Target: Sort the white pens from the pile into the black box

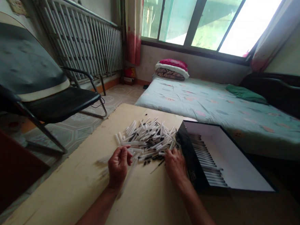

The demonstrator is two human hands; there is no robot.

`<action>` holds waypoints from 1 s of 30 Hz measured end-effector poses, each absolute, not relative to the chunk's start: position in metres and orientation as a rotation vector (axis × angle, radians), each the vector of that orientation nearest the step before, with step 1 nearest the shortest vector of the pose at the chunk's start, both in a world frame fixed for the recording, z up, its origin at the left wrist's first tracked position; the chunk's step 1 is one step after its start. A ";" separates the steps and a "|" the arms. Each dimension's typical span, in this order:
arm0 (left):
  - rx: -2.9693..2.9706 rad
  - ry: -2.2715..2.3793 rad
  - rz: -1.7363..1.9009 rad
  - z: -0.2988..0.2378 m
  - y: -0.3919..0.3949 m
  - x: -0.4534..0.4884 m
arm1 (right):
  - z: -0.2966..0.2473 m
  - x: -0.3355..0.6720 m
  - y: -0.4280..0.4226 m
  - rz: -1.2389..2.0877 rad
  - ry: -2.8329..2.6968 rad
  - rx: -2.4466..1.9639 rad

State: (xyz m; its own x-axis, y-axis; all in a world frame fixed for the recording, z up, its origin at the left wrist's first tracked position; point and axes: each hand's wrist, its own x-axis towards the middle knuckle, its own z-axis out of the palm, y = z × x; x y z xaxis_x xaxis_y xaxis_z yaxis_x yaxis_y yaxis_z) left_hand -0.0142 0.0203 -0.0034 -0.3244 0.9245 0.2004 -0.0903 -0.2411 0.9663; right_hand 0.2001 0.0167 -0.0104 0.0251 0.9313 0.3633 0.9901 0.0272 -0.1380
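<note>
A loose pile of several white pen barrels and black pen parts (148,138) lies on a pale wooden board (138,201). My left hand (118,165) rests at the pile's near left edge, fingers curled around a white barrel. My right hand (175,165) lies at the pile's near right edge, fingers bent down onto the pens; what they hold is hidden. Just right of it stands a shallow black box with a white floor (229,159), a row of finished pens (208,163) lined along its left side.
A black metal chair (58,102) with a grey cushion stands to the left on the tiled floor. Behind the board is a bed with a light green sheet (217,107), folded bedding and a window. A radiator (80,42) lines the left wall.
</note>
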 end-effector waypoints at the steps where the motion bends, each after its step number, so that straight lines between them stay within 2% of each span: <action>1: 1.106 1.221 1.672 -0.002 0.020 -0.013 | -0.009 0.200 0.015 -0.218 -1.952 -1.954; 5: 1.132 1.143 1.581 0.000 0.017 -0.008 | -0.007 0.197 -0.002 -0.173 -1.822 -1.827; 9: 1.165 0.997 1.310 -0.001 0.016 -0.002 | -0.005 0.180 -0.021 -0.227 -1.661 -1.605; 12: 1.141 0.910 1.118 -0.004 0.018 0.001 | -0.003 0.159 -0.031 -0.142 -1.608 -1.458; 15: 1.005 0.812 1.048 -0.007 0.020 0.000 | 0.000 0.140 -0.039 0.008 -1.698 -1.340; 19: 0.790 0.763 1.129 -0.006 0.023 -0.004 | 0.005 0.135 -0.037 0.148 -1.984 -1.263; 22: 0.713 0.797 1.210 -0.004 0.024 -0.007 | 0.006 0.149 -0.013 0.049 -1.868 -1.457; 25: 0.698 0.846 1.272 -0.003 0.024 -0.008 | 0.002 0.171 0.025 -0.123 -1.593 -1.853; 30: 0.696 0.896 1.295 -0.002 0.024 -0.007 | -0.011 0.189 0.070 0.013 -1.433 -2.382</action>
State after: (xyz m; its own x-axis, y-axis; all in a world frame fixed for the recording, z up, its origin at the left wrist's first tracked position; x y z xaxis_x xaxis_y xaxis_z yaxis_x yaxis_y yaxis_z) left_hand -0.0071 0.0237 -0.0018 0.0373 0.9856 -0.1649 -0.5016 0.1611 0.8500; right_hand 0.1891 0.0697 -0.0107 0.4857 0.8565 0.1746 0.8531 -0.4209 -0.3084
